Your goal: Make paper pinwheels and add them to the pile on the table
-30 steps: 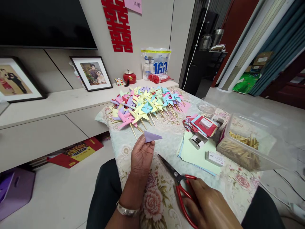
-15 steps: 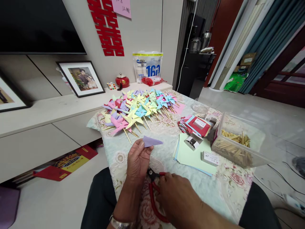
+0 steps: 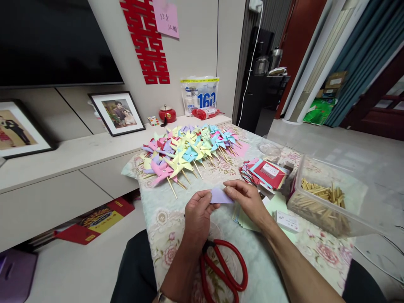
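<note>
A small folded piece of purple paper (image 3: 221, 196) is held up over the table between both hands. My left hand (image 3: 199, 209) pinches its left end between thumb and fingers. At the other end, my right hand (image 3: 244, 196) grips the paper with thumb and fingertips. Red-handled scissors (image 3: 224, 269) lie on the tablecloth just below, their blades partly hidden behind my left wrist. Beyond my hands a pile of colourful paper pinwheels (image 3: 189, 153) on sticks covers the far part of the table.
To the right, a clear plastic box (image 3: 318, 214) holds many short sticks. Beside it are a small white box (image 3: 286, 221) on light green paper sheets (image 3: 249, 221) and a stack of red and blue squares (image 3: 268, 172). A white cabinet (image 3: 104, 160) borders the table's far left.
My right hand has let go of the scissors, leaving them on the table, and has moved up to take the right end of the purple paper. The view has shifted slightly.
</note>
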### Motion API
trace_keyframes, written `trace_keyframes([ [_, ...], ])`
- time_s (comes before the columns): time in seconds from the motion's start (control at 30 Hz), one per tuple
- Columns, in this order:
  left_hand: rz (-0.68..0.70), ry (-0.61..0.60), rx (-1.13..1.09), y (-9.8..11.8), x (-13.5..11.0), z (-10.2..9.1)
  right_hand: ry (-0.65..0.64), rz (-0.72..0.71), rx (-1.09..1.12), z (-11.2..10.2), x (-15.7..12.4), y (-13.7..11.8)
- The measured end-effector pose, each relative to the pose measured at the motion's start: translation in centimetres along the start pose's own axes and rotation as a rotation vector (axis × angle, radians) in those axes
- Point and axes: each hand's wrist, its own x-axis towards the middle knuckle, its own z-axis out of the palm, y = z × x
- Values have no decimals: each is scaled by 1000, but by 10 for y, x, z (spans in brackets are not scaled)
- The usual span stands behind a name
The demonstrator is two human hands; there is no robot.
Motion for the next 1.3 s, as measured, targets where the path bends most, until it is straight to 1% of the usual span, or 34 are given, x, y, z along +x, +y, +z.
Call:
trace_keyframes([
  [0.13, -79, -67, 50, -1, 10, 19, 61, 23, 129, -5, 4, 7],
  [0.2, -122, -93, 49, -1, 14, 23, 91, 51, 186, -10, 8, 9],
  [0.27, -169, -95, 31, -1, 17, 22, 92, 106, 248, -15, 11, 9],
  [0.37, -231, -100, 14, -1, 17, 13, 21, 199, 335, -18, 11, 6],
  [0.5, -232, -161, 18, 2, 13, 3, -65, 267, 395, -16, 9, 6],
  [0.6, -266, -190, 36, 6, 9, 4, -91, 305, 445, -12, 8, 9],
  [0.73, -320, -197, 40, 9, 5, 9, -116, 330, 489, -9, 7, 10],
  [0.8, -315, -194, 21, 10, 4, 10, -114, 341, 496, -9, 6, 9],
  [0.9, -270, -201, 11, 8, 4, 10, -104, 354, 503, -9, 5, 7],
  [1.03, -189, -212, 107, 2, 5, 9, -105, 363, 504, -8, 6, 8],
  [1.17, -131, -188, 185, -4, 8, 7, -88, 353, 486, -8, 6, 9],
  [1.3, -137, -135, 183, -5, 10, 6, -114, 342, 520, -9, 6, 7],
])
